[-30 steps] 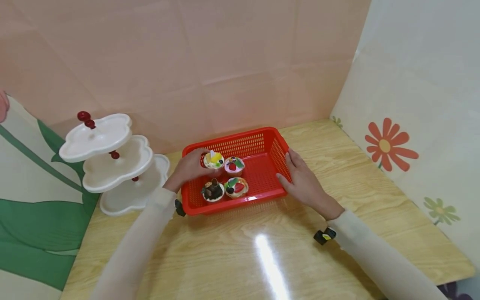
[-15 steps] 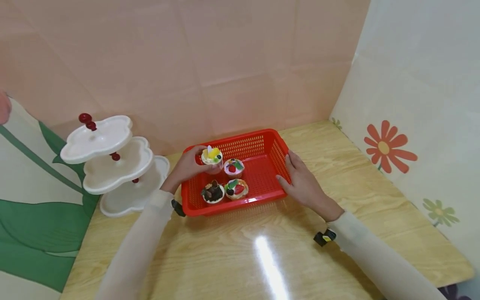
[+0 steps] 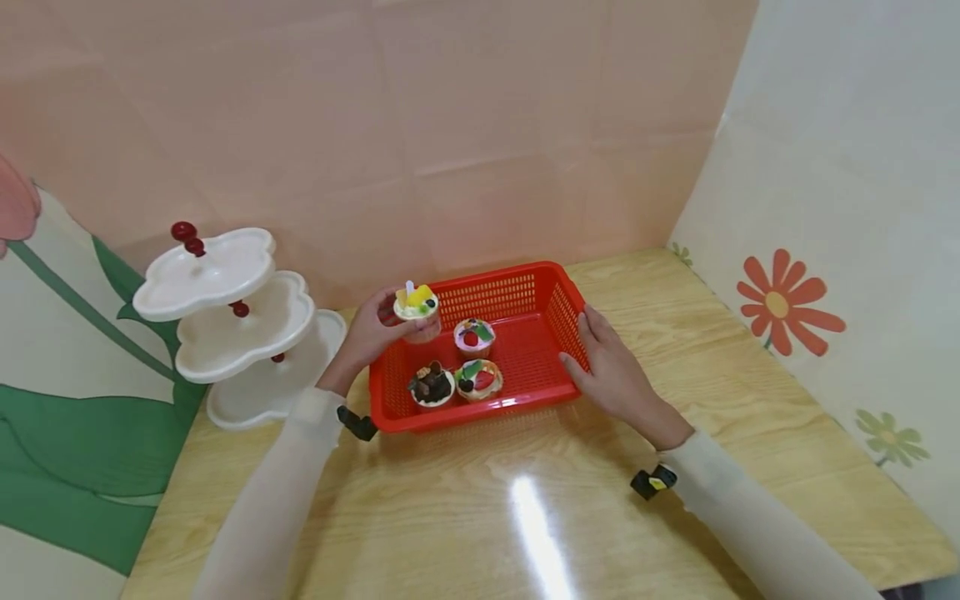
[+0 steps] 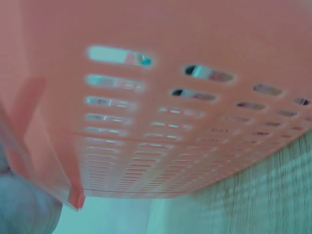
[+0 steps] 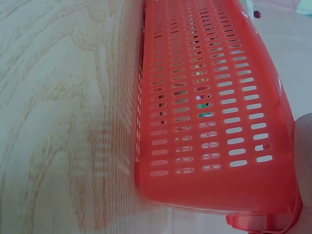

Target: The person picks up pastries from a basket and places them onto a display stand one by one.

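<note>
Between thumb and fingers, the left hand [image 3: 369, 335] holds the yellow-topped cupcake [image 3: 422, 323] (better to keep it upright, I think, without squeezing); the right hand [image 3: 619, 377] grips the red basket [image 3: 534, 354] beside it.

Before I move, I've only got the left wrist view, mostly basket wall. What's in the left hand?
Observer: The left hand holds a cupcake with yellow on top.
Operator: And the other one?
Observer: The right hand holds the basket by its right end.
Operator: Anything standing nearby?
Observer: Yes, a white stand with three tiers, left of the basket.
</note>
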